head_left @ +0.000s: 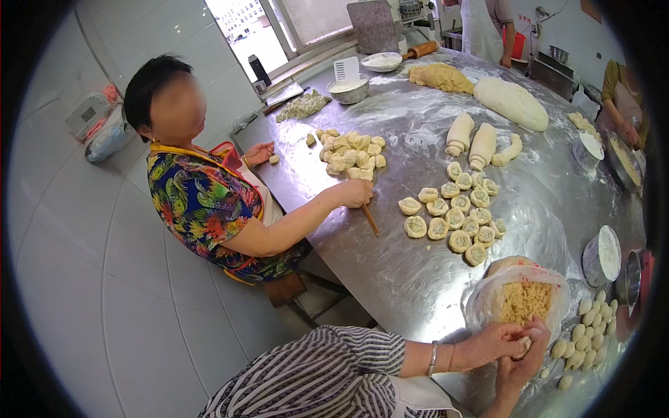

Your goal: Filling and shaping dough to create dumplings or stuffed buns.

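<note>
My left hand (486,342), with a bracelet at its wrist, pinches a small round of dough (523,347) together with my right hand (530,355). Fingers hide much of the dough. Right behind them a clear plastic bag (478,305) stands open, holding yellowish, crumbly shredded filling (527,302). Beside my right hand, small oval dough pieces (588,334) lie in a cluster. Farther out on the steel table (387,261) sit several cup-shaped dough rounds (460,241) with pale greenish centres.
Across the table's left edge a co-worker (204,209) holds a thin wooden stick (371,219) near cut dough lumps (350,151). Dough rolls (482,146), a large dough slab (509,103) and a flour tub (602,256) stand around. Other people (481,26) are farther back.
</note>
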`<act>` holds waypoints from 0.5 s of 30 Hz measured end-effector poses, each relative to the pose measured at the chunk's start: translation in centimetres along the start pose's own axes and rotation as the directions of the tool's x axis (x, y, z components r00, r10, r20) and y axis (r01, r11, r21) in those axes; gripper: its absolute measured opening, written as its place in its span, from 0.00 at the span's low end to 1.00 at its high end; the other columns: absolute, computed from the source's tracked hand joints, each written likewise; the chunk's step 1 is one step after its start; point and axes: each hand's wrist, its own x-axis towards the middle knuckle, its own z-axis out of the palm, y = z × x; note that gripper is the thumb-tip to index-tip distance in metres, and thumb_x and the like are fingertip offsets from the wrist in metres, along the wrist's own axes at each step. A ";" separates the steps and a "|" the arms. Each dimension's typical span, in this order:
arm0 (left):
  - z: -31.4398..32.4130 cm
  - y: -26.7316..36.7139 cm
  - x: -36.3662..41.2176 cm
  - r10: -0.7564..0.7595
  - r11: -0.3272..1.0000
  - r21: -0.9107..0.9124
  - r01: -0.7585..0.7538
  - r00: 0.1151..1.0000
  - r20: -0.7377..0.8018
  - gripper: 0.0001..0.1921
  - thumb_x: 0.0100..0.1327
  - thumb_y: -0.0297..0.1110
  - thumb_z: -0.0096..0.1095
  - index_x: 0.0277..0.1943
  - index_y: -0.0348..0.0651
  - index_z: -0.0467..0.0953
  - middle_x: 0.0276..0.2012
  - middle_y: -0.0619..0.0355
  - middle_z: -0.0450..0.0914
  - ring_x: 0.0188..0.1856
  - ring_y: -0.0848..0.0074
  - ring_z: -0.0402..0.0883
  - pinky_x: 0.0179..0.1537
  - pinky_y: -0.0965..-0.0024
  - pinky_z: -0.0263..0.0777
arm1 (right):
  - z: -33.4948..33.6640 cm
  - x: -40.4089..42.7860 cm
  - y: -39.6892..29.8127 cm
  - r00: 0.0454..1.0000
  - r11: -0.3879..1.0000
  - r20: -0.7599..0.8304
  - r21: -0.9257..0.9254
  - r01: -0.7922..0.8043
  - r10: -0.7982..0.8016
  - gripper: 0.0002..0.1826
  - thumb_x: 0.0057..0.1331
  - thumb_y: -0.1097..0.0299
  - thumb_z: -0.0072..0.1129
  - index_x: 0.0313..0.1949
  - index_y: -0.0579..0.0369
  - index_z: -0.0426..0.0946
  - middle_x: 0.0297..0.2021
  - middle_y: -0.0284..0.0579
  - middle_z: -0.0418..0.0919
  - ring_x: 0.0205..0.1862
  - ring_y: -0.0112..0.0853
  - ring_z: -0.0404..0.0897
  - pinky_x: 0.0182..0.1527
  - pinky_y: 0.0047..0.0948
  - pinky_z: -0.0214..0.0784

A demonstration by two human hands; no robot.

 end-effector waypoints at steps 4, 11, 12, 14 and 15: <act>0.4 0.2 0.2 0.009 0.989 0.148 -0.015 0.999 0.044 0.19 0.72 0.31 0.59 0.63 0.37 0.72 0.49 0.62 0.80 0.48 0.83 0.77 0.51 0.77 0.72 | -1.3 1.0 -2.2 0.966 0.961 -0.101 0.164 -0.221 0.239 0.33 0.58 0.59 0.69 0.59 0.63 0.70 0.57 0.56 0.73 0.58 0.50 0.73 0.59 0.44 0.66; -1.3 2.5 -1.3 -0.136 0.990 -0.045 0.130 0.977 -0.163 0.20 0.77 0.38 0.46 0.66 0.38 0.68 0.55 0.57 0.75 0.55 0.74 0.76 0.58 0.66 0.73 | -0.1 2.6 -1.4 0.975 0.951 0.007 0.221 -0.216 0.220 0.34 0.49 0.65 0.75 0.57 0.57 0.74 0.57 0.52 0.76 0.59 0.47 0.75 0.60 0.40 0.69; -1.3 2.8 -1.2 -0.158 0.969 -0.210 0.133 0.982 -0.106 0.21 0.77 0.38 0.46 0.67 0.37 0.67 0.57 0.57 0.74 0.57 0.73 0.76 0.58 0.66 0.73 | -0.1 2.7 -1.4 0.978 0.958 0.009 0.199 -0.205 0.208 0.34 0.48 0.68 0.75 0.57 0.56 0.75 0.57 0.51 0.76 0.59 0.46 0.75 0.60 0.39 0.69; -1.2 3.2 -1.3 -0.199 0.911 -0.375 0.172 0.979 -0.034 0.21 0.77 0.37 0.46 0.67 0.36 0.66 0.59 0.56 0.74 0.58 0.73 0.76 0.58 0.67 0.74 | -0.2 2.6 -1.5 0.969 0.957 -0.013 0.161 -0.240 0.245 0.33 0.48 0.70 0.75 0.56 0.55 0.75 0.57 0.50 0.77 0.59 0.45 0.75 0.60 0.39 0.70; -1.1 3.3 -1.3 -0.206 0.934 -0.305 0.189 0.978 -0.024 0.22 0.78 0.36 0.45 0.68 0.35 0.65 0.60 0.54 0.74 0.60 0.73 0.76 0.59 0.66 0.74 | -0.3 2.4 -1.4 0.972 0.957 -0.016 0.179 -0.226 0.233 0.33 0.48 0.71 0.75 0.56 0.54 0.76 0.57 0.49 0.77 0.59 0.45 0.75 0.60 0.39 0.70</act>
